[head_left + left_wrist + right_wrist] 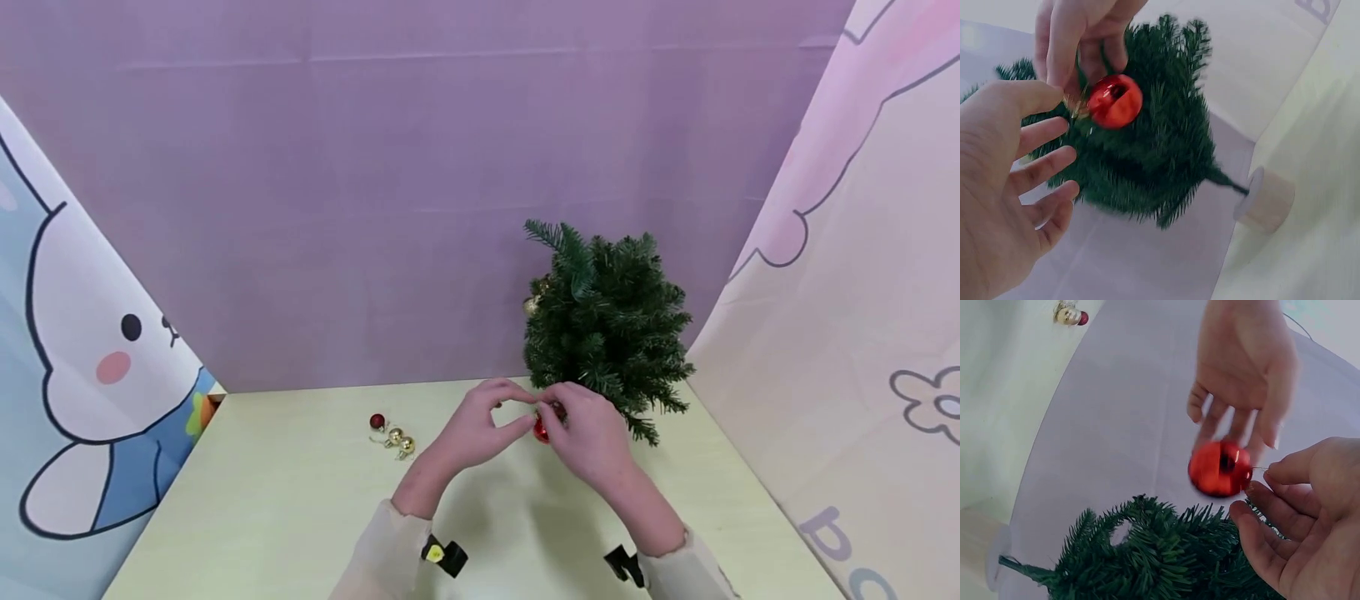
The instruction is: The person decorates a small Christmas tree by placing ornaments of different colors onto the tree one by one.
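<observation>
A shiny red Christmas bauble (1217,470) hangs by a thin loop from my right hand (592,433), whose thumb and index finger pinch the loop by the bauble's gold cap. My left hand (476,425) faces it from the other side, fingers apart and loosely bent, its fingertips close to the loop and the right fingertips. Just beyond both hands stands a small green artificial Christmas tree (615,325) on a pale round base (1266,200). A gold bauble (532,306) hangs on the tree's left side.
On the table (285,517), left of the hands, lie a dark red bauble (377,422) and a few small gold baubles (407,445). A purple backdrop (375,208) rises behind the table, with printed panels on both sides.
</observation>
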`<action>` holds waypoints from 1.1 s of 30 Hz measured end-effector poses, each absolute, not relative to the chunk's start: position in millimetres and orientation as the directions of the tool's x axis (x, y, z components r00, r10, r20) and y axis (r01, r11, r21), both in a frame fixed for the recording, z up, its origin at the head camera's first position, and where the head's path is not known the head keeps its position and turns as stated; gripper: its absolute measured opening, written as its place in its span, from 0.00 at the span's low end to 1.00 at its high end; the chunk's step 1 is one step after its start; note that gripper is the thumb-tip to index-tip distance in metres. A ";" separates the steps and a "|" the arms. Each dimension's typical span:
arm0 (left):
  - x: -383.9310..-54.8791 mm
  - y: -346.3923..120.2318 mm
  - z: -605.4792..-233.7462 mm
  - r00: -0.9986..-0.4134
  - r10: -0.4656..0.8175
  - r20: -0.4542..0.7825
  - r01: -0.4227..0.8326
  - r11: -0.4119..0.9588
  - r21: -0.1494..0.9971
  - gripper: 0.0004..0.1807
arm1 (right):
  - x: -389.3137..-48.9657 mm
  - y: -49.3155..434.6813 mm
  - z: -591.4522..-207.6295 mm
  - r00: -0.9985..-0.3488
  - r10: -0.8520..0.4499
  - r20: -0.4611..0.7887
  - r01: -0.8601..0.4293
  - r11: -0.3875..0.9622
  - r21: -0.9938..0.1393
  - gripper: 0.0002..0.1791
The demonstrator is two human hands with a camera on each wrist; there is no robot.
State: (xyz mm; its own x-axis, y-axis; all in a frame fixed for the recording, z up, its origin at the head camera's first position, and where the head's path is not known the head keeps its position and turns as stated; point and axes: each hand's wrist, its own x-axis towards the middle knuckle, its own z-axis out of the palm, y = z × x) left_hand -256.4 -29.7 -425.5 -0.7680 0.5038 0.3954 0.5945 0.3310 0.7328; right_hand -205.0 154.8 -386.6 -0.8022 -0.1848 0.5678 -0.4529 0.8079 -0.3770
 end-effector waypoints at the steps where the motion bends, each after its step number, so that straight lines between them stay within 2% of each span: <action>1: -256.9 -26.5 -423.6 -0.764 0.503 0.405 0.601 0.326 0.730 0.13 | -206.1 155.1 -386.1 -0.802 -0.197 0.564 -0.455 0.813 -0.363 0.03; 8: -268.2 -15.8 -420.5 -0.758 0.466 0.456 0.611 0.262 0.747 0.05 | -210.5 150.3 -384.3 -0.809 -0.167 0.564 -0.395 0.865 -0.311 0.02; 18: -284.5 -16.9 -425.3 -0.729 0.505 0.463 0.625 0.214 0.751 0.06 | -210.1 139.2 -389.3 -0.799 -0.024 0.601 -0.253 0.920 -0.299 0.02; 22: -286.0 -18.1 -424.2 -0.730 0.499 0.466 0.625 0.211 0.752 0.06 | -210.0 136.5 -389.8 -0.791 -0.002 0.612 -0.238 0.922 -0.304 0.02; 28: -289.6 -16.6 -424.4 -0.675 0.561 0.479 0.660 0.170 0.732 0.05 | -210.5 133.1 -388.7 -0.783 0.000 0.622 -0.239 0.924 -0.300 0.03; 33: -291.5 -17.0 -424.4 -0.669 0.564 0.485 0.660 0.150 0.736 0.05 | -209.2 132.8 -384.4 -0.790 -0.014 0.613 -0.238 0.928 -0.286 0.02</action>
State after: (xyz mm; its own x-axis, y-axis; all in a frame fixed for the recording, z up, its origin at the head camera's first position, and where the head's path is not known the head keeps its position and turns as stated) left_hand -291.5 -17.0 -424.4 -0.6686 0.5639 0.4848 0.6603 0.1503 0.7358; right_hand -209.2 132.8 -384.4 -0.7903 -0.0144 0.6126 -0.2384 0.9282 -0.2858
